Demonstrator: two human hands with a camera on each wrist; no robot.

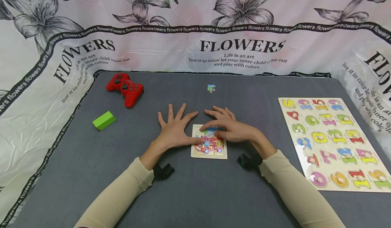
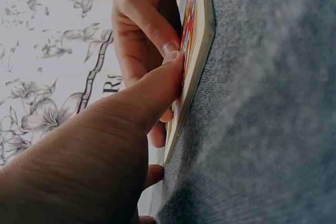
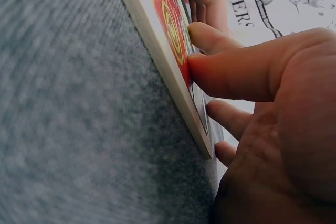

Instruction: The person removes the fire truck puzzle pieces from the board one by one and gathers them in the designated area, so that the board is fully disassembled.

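Note:
A small jigsaw puzzle in a pale wooden tray [image 1: 209, 156] lies flat on the grey table, with colourful pieces [image 1: 210, 149] fitted in its frame. My left hand [image 1: 174, 132] is spread wide at its left side, the thumb pressing on the pieces and the other fingers on the cloth. From the right, my right hand [image 1: 233, 129] reaches over the upper part, thumb and index finger touching the puzzle. In the right wrist view, that thumb [image 3: 231, 74] rests on a red piece. The right hand hides the puzzle's upper right. One loose jigsaw piece [image 1: 211, 88] lies beyond the hands.
A red game controller [image 1: 125, 89] and a green block [image 1: 104, 120] sit at the left of the table. On the right lies a large number puzzle board [image 1: 311, 143]. A flower-printed cloth [image 1: 159, 51] hangs behind the table's far edge.

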